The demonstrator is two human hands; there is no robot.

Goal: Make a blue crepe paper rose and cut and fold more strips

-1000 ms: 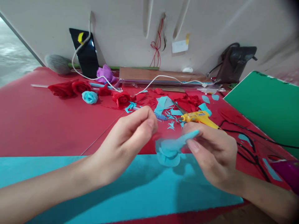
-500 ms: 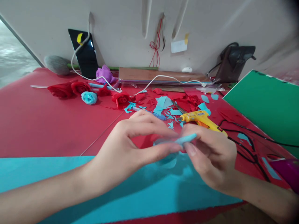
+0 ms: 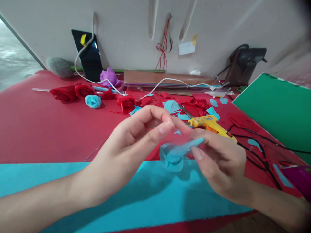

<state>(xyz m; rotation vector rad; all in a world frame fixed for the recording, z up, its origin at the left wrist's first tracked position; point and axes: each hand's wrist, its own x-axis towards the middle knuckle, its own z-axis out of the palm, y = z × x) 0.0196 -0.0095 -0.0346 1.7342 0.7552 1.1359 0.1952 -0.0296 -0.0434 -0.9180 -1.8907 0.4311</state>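
My right hand [image 3: 218, 161] pinches a narrow rolled piece of light-blue crepe paper [image 3: 193, 144] between thumb and fingers. From its left end hangs a blue paper flower [image 3: 171, 158], its petals smeared by motion. To the left, my left hand [image 3: 138, 142] hovers apart from the paper, thumb tip brought against its fingers. Anything between those fingertips is too small to make out. Under both hands lies a wide sheet of blue crepe paper [image 3: 116, 194] on the red table cover [image 3: 48, 136].
A yellow glue gun [image 3: 210, 124] lies just beyond my right hand, its black cable [image 3: 262, 155] running right. Blue and red paper scraps [image 3: 171, 106] surround scissors [image 3: 186, 111]. Red paper roses [image 3: 64, 93] and a blue rose [image 3: 93, 101] lie left. A green board [image 3: 277, 106] leans right.
My left hand has drawn back left from the rolled paper, and its thumb and fingers have come together. More of the blue flower shows. My right hand has stayed almost in place.
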